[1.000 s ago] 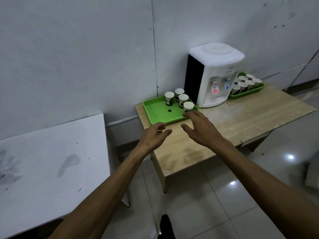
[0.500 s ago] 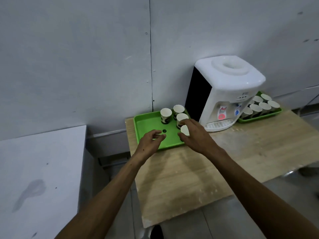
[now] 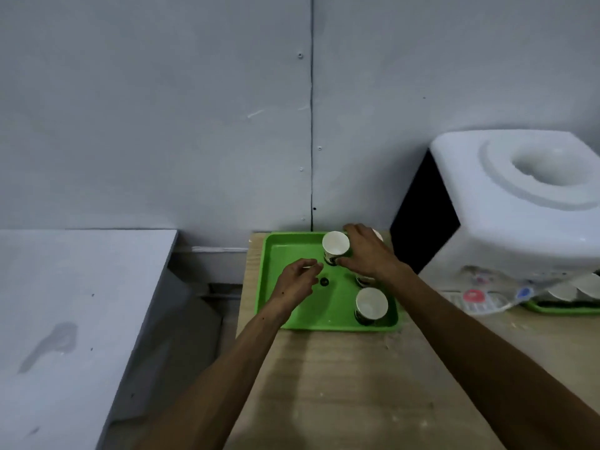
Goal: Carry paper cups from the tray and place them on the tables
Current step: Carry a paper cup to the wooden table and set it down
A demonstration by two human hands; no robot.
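From the head view, the right hand has its grip curled round a paper cup at the far end of the green tray on the wooden table. The left hand hovers over the tray, fingers loosely curled, holding nothing. Another cup stands at the tray's near right corner.

tray on wooden table | cups in tray | dispenser right of tray | second table left
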